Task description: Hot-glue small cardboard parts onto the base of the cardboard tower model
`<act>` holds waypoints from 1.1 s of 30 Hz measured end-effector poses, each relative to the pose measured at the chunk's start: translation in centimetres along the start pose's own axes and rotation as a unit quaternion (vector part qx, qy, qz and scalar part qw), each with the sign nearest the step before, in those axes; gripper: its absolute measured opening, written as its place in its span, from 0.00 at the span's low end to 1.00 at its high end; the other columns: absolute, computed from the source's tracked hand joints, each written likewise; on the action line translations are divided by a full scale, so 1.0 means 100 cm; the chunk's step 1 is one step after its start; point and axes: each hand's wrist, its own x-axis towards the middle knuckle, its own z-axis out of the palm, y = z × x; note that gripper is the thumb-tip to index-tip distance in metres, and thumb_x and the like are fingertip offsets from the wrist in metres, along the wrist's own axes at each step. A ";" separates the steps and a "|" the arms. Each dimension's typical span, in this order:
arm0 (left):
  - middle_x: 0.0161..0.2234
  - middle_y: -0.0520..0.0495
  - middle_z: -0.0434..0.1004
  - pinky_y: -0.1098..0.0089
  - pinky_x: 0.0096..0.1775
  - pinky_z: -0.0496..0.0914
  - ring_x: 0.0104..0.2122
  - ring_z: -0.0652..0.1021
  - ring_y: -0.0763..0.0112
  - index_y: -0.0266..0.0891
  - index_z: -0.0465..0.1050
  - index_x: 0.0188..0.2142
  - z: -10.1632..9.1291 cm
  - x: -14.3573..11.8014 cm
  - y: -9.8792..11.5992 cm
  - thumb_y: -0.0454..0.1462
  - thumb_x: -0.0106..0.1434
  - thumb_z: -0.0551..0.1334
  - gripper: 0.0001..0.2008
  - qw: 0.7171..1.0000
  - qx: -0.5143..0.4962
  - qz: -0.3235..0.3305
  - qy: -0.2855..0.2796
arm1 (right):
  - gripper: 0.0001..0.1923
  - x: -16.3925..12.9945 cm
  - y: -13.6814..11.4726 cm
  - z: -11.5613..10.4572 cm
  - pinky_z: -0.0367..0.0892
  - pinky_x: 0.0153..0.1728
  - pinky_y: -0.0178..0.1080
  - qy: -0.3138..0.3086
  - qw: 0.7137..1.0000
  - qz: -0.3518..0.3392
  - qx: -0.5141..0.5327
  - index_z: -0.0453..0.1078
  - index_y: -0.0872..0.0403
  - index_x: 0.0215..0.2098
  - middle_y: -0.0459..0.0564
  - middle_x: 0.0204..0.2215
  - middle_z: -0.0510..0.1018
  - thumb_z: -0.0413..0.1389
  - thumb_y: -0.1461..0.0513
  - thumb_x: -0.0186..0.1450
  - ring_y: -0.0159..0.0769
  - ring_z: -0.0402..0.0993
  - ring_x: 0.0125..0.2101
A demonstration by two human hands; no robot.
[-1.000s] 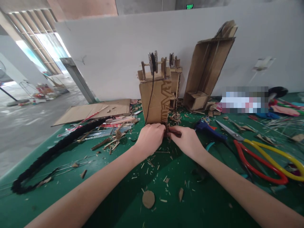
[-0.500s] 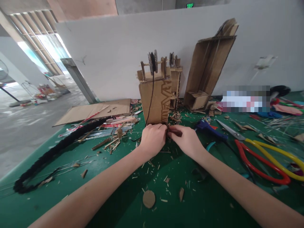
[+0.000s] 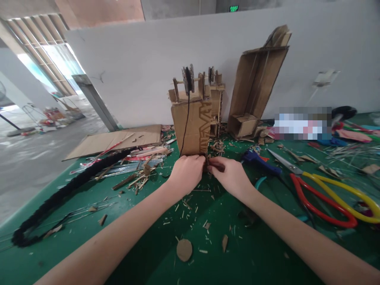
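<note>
A tall cardboard box (image 3: 191, 124) stands upright on the green table, with a spool (image 3: 187, 80) on a stick axle at its top. From the spool a black cord (image 3: 184, 132) runs down the front to behind my left hand (image 3: 189, 173). That hand is closed at the foot of the box, its fingertips turned away from me. Close beside it on the right, my right hand (image 3: 228, 174) pinches with thumb and forefinger at the box's lower right corner. Whatever lies between the fingers of either hand is too small or hidden.
Right of my hands lie a blue glue gun (image 3: 261, 163) and large scissors (image 3: 323, 194) with red and yellow handles. A black fuzzy strip (image 3: 68, 190) curves across the left. Nearer sits a cardboard disc (image 3: 184, 250) among scraps. Behind leans a tall open cardboard piece (image 3: 257, 85).
The view has shifted slightly, so everything appears a little further left. Both hands stay at the foot of the box, with only small finger movement.
</note>
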 end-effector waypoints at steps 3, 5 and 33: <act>0.30 0.47 0.74 0.67 0.33 0.67 0.31 0.75 0.66 0.38 0.69 0.32 0.002 0.000 0.001 0.32 0.63 0.51 0.09 1.000 -0.007 -0.004 0.006 | 0.10 0.001 -0.001 0.000 0.72 0.38 0.40 0.000 1.000 0.003 0.011 0.74 0.53 0.35 0.48 0.33 0.80 0.54 0.68 0.56 0.38 0.77 0.34; 0.29 0.47 0.74 0.67 0.34 0.67 0.31 0.75 0.66 0.38 0.70 0.31 0.002 0.000 0.002 0.32 0.62 0.51 0.10 1.000 -0.015 -0.015 0.010 | 0.10 0.001 -0.001 0.000 0.72 0.36 0.40 -0.002 1.000 0.008 0.023 0.74 0.52 0.34 0.48 0.32 0.80 0.55 0.68 0.55 0.38 0.77 0.34; 0.31 0.47 0.73 0.64 0.37 0.63 0.35 0.73 0.65 0.37 0.68 0.32 0.006 0.001 -0.002 0.30 0.62 0.53 0.07 0.999 0.007 0.031 0.034 | 0.09 0.003 0.006 0.004 0.70 0.39 0.39 -0.013 0.998 0.034 0.054 0.71 0.55 0.35 0.50 0.33 0.79 0.56 0.67 0.55 0.36 0.76 0.36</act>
